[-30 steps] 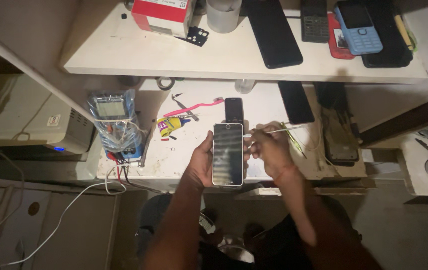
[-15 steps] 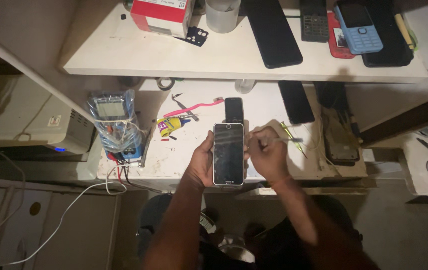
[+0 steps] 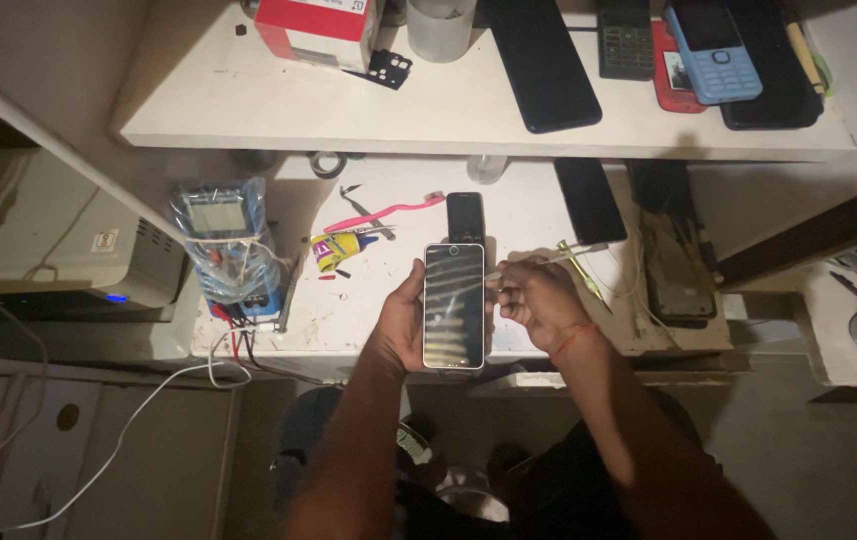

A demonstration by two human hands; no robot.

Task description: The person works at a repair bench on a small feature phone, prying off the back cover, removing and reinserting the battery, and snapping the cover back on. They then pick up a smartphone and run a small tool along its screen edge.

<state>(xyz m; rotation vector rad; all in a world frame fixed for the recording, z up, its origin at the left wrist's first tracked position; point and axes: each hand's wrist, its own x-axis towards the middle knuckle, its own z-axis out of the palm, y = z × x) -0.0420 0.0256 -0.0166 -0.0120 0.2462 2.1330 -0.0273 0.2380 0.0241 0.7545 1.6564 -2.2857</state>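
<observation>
My left hand grips a silver-framed smartphone by its left edge, screen up, over the front of a white workbench. My right hand is closed beside the phone's right edge, pinching a thin pair of metal tweezers whose far end points right, while the near tip touches the phone's upper right side. A red thread circles my right wrist.
On the bench lie a small dark phone, a pink toothbrush, a yellow glue tube, a wrapped meter with wires and more phones. The shelf above holds a red box, a black tablet and keypad phones.
My right hand has drawn in toward the phone's right edge with the tweezers; the phone stays held in the same place.
</observation>
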